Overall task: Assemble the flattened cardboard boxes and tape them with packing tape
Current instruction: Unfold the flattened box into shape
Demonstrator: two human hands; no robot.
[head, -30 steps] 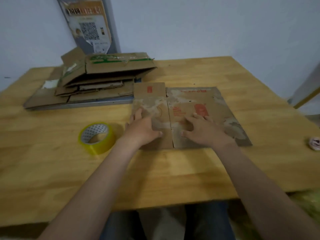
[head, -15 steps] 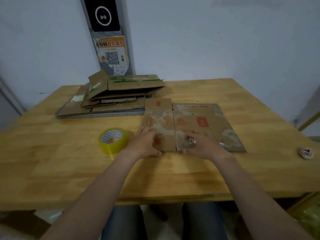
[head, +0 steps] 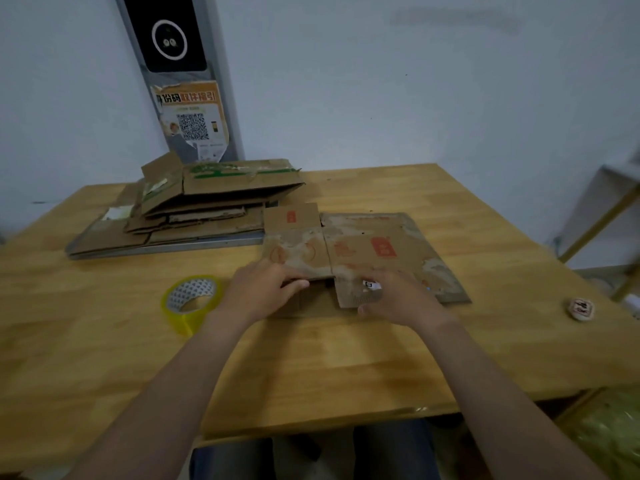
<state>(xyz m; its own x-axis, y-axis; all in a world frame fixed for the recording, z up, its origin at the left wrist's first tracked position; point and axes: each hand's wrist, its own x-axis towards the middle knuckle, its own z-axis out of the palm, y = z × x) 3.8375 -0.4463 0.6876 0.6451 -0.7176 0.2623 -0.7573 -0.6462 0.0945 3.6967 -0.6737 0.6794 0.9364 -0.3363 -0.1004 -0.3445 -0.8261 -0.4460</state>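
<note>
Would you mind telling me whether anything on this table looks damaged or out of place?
The nearest flattened box is worn: pale patches where its surface has torn away, worst along the right edge. The stack of boxes behind sits unevenly, a flap raised, with green tape scraps on top.

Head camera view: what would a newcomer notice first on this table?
A flattened brown cardboard box with red print lies centrally; the left hand grips its near flap and the right hand rests on it. A yellow roll of packing tape sits left of the hands, and a stack of flattened cardboard lies at the far left.
</note>
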